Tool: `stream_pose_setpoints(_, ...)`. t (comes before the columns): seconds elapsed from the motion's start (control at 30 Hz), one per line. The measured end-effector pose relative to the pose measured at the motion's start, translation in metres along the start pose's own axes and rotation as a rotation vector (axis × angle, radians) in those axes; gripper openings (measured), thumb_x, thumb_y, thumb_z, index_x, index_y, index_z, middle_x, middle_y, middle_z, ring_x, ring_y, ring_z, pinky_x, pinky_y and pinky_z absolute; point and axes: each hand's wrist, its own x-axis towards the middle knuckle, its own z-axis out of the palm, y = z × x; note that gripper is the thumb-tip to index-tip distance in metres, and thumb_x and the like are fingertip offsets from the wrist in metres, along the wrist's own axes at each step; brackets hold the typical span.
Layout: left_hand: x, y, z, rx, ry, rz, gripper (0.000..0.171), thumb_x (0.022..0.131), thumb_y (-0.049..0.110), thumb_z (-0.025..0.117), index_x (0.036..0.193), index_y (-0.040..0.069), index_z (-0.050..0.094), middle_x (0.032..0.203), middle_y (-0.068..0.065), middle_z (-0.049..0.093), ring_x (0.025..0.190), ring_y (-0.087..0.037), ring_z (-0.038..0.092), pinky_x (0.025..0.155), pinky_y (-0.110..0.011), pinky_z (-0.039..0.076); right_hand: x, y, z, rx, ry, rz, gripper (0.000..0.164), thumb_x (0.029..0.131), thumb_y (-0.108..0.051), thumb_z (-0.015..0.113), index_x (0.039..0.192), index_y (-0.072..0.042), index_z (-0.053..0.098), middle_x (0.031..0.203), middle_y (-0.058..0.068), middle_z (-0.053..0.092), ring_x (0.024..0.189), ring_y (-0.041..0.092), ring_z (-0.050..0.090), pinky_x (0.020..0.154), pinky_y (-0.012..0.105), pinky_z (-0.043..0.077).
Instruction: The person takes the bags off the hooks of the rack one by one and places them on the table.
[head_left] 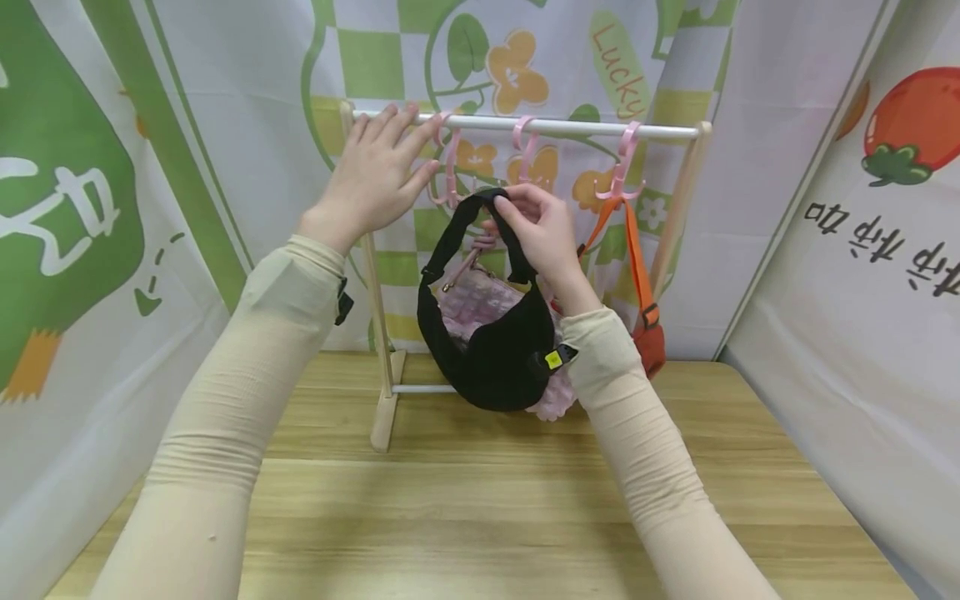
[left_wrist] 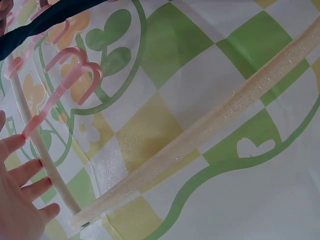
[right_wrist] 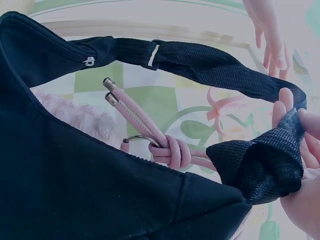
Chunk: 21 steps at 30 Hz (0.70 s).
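Note:
My right hand (head_left: 546, 232) pinches the top of the strap of a black shoulder bag (head_left: 498, 358), which hangs down in front of the rack. In the right wrist view the black strap (right_wrist: 200, 62) is bunched between thumb and fingers. My left hand (head_left: 375, 175) lies with straight fingers at the left end of the white rail (head_left: 480, 122), its fingertips beside the left pink hook (head_left: 452, 171). In the left wrist view that pink hook (left_wrist: 65, 85) has bare prongs. Behind the black bag is a fluffy pink bag (head_left: 476, 304) with a knotted pink cord (right_wrist: 172, 151).
A middle pink hook (head_left: 525, 150) and a right pink hook (head_left: 622, 167) also hang on the rail. An orange bag (head_left: 650, 346) hangs from the right one. The rack's wooden foot (head_left: 386, 408) stands on the wooden table (head_left: 450, 508), with printed curtains (head_left: 367, 67) behind.

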Motion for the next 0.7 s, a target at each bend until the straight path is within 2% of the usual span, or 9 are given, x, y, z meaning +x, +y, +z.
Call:
stream_pose_setpoints(0.23,0.001,0.0,0.0,-0.004,-0.002,-0.001,0.056,0.102,0.045,0.026,0.153,0.027,0.012,0.16,-0.01,0.009,0.146,-0.034,0.006,0.117,-0.054,-0.002,-0.005,0.002,-0.003,0.009,-0.014,0.009,0.02,0.091,-0.01,0.063,0.102,0.006,0.065,0.091,0.025,0.069,0.071,0.025,0.071,0.073,0.044,0.057)
stream_pose_setpoints(0.4,0.001,0.001,0.001,-0.009,-0.002,-0.003,0.056,0.102,0.045,0.025,0.153,0.027,0.012,0.16,-0.01,0.008,0.147,-0.034,0.006,0.117,-0.054,-0.002,-0.009,0.002,-0.005,0.021,-0.024,0.028,0.022,0.091,-0.008,0.062,0.106,0.009,0.063,0.091,0.023,0.069,0.069,0.019,0.071,0.072,0.041,0.058)
stream_pose_setpoints(0.57,0.001,0.001,0.001,-0.008,-0.004,-0.005,0.056,0.102,0.046,0.024,0.153,0.027,0.011,0.16,-0.01,0.008,0.147,-0.033,0.005,0.117,-0.054,-0.002,-0.013,-0.001,-0.006,0.036,-0.046,0.058,0.023,0.091,-0.007,0.061,0.108,0.009,0.062,0.092,0.015,0.07,0.069,0.014,0.07,0.074,0.04,0.058)
stream_pose_setpoints(0.7,0.002,0.001,0.001,-0.009,-0.003,-0.007,0.056,0.102,0.045,0.025,0.153,0.027,0.011,0.16,-0.01,0.008,0.147,-0.033,0.005,0.117,-0.054,-0.003,-0.016,-0.003,-0.006,0.035,-0.066,0.087,0.022,0.092,-0.008,0.061,0.107,0.008,0.062,0.098,0.024,0.068,0.07,0.014,0.07,0.074,0.036,0.058)
